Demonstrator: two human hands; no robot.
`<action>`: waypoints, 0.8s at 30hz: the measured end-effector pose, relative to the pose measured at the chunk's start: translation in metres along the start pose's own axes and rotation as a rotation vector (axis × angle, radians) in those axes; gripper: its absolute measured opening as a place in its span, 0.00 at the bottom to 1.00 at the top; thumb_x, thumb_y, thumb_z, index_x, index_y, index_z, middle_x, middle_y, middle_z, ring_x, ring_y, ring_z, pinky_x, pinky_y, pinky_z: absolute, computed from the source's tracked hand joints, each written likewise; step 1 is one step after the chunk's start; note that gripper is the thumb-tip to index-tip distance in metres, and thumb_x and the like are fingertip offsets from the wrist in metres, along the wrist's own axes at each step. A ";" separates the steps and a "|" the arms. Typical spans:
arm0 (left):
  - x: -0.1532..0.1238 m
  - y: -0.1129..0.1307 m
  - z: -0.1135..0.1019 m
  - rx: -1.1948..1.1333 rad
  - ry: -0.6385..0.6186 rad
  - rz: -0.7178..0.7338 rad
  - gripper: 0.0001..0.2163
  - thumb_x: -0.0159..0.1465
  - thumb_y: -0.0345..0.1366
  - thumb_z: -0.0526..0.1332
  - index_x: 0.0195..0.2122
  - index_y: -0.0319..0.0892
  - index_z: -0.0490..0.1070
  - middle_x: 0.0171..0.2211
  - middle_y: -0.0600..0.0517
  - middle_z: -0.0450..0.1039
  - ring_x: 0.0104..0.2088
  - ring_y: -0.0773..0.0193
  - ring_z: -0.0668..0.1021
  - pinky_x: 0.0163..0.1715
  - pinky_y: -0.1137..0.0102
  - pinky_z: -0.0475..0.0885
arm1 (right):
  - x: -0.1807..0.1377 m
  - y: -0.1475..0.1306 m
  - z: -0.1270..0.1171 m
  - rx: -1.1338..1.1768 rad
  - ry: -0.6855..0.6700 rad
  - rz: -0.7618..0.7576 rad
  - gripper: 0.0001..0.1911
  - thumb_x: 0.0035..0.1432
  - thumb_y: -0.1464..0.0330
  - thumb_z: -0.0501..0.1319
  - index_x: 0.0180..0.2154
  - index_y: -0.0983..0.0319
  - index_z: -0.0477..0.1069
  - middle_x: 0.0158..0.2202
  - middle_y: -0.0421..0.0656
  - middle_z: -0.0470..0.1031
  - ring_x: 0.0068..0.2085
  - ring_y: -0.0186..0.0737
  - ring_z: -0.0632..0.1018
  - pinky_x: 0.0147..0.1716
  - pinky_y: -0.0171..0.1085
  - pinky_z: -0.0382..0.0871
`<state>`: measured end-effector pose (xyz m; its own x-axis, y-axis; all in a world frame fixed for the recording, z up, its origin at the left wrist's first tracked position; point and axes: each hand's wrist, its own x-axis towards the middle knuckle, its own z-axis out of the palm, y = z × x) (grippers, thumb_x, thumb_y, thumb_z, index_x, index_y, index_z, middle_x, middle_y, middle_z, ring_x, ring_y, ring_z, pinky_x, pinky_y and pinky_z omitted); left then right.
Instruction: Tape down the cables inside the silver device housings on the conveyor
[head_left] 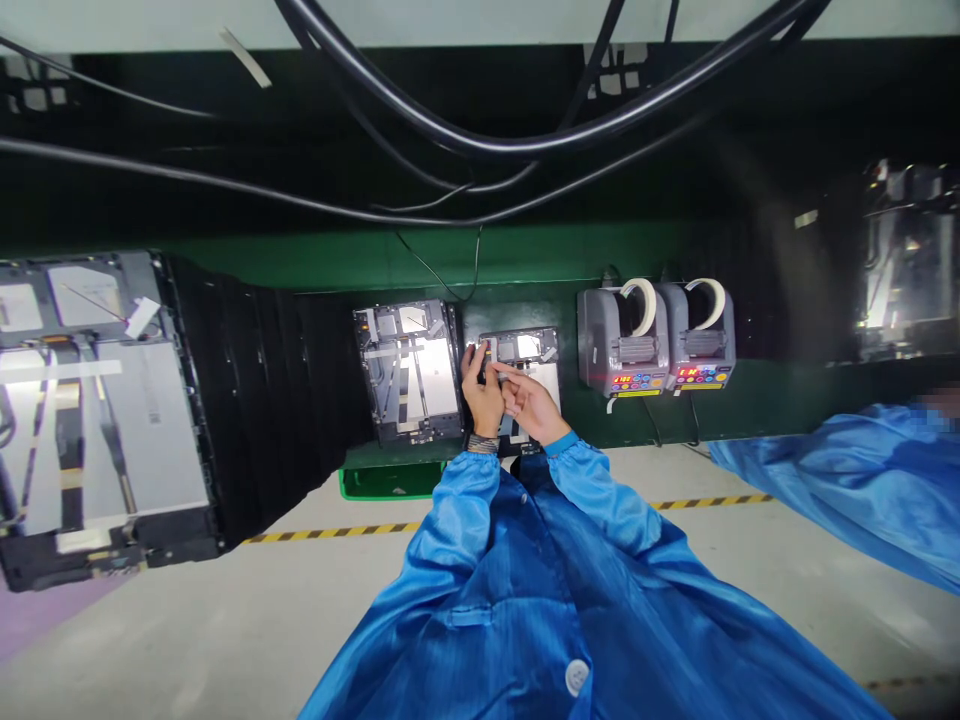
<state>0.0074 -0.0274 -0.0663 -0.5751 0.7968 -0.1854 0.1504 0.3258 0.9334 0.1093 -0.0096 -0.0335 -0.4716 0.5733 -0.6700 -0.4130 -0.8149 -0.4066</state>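
Note:
An opened tablet-like device (551, 375) lies on the green bench in front of me, its inner side with pale panels facing up. My left hand (484, 400) rests over its left part, fingers stretched toward the upper left corner. From the right, my right hand (531, 405) reaches across the device. Its index finger points left and the other fingers are curled; whatever they hold is too small to make out. A short pale strip (493, 350) shows at the fingertips of both hands. My hands and wrists cover much of the device's left and lower parts.
Stacked similar devices (412, 375) stand close on the left, with a longer row (97, 420) beyond. Two tape dispensers (624, 345) (701, 340) sit right. Cables (450, 140) hang overhead. A green bin (390, 483) is below the edge; a co-worker's blue sleeve (840, 475) is at right.

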 end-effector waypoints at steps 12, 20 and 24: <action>0.000 -0.002 0.000 0.022 0.007 -0.002 0.15 0.71 0.32 0.57 0.55 0.47 0.79 0.67 0.46 0.66 0.68 0.57 0.69 0.70 0.61 0.62 | 0.000 0.000 -0.002 0.063 -0.001 0.043 0.21 0.63 0.63 0.60 0.56 0.59 0.77 0.21 0.33 0.61 0.21 0.31 0.56 0.23 0.33 0.54; 0.001 0.000 0.000 0.026 0.006 -0.019 0.14 0.71 0.32 0.57 0.51 0.46 0.81 0.66 0.46 0.67 0.68 0.56 0.69 0.70 0.60 0.63 | 0.001 -0.001 -0.002 0.039 0.038 0.052 0.21 0.62 0.62 0.60 0.55 0.59 0.78 0.22 0.33 0.61 0.21 0.32 0.57 0.24 0.34 0.56; 0.000 0.001 0.000 0.041 0.016 -0.021 0.13 0.72 0.33 0.57 0.50 0.46 0.82 0.66 0.46 0.67 0.67 0.56 0.70 0.70 0.61 0.63 | 0.002 -0.001 -0.003 0.061 0.035 0.065 0.20 0.63 0.62 0.61 0.54 0.59 0.78 0.21 0.33 0.60 0.21 0.32 0.57 0.24 0.34 0.56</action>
<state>0.0076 -0.0271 -0.0653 -0.5911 0.7815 -0.1999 0.1708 0.3634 0.9158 0.1105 -0.0079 -0.0362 -0.4719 0.5153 -0.7154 -0.4295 -0.8430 -0.3239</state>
